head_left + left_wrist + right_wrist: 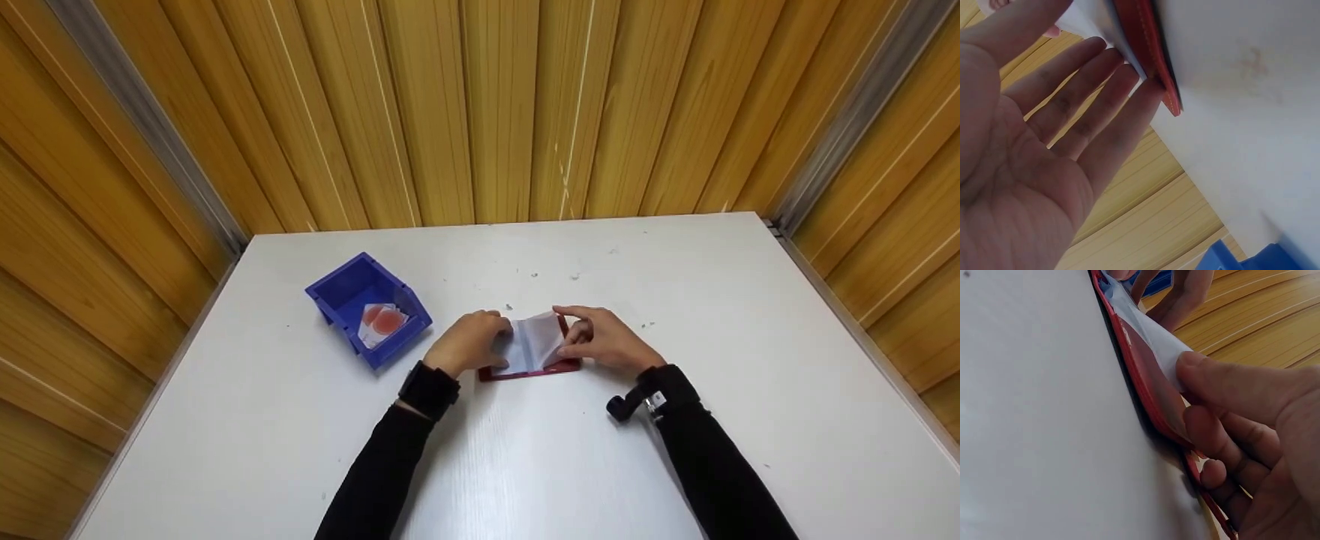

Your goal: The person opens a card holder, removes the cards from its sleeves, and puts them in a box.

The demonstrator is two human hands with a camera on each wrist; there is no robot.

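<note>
A red card holder [568, 366] with stitched edges lies open on the table, its whitish translucent sleeve pages [534, 341] spread in the middle. My left hand [470, 341] rests on its left side; in the left wrist view the fingers are nearly straight, with fingertips [1154, 90] touching the holder's red edge [1145, 34]. On the right side, my right hand [611, 341] pinches a sleeve page [1165, 349], lifted off the red cover [1148, 396]. Its thumb lies on the page and the other fingers are curled beneath, close to the cover.
A blue plastic bin [356, 296] stands left of the holder on the white table [247, 420]. Several cards with red circles [386, 322] lie in it. Wood-patterned walls [495, 112] close off the back and both sides.
</note>
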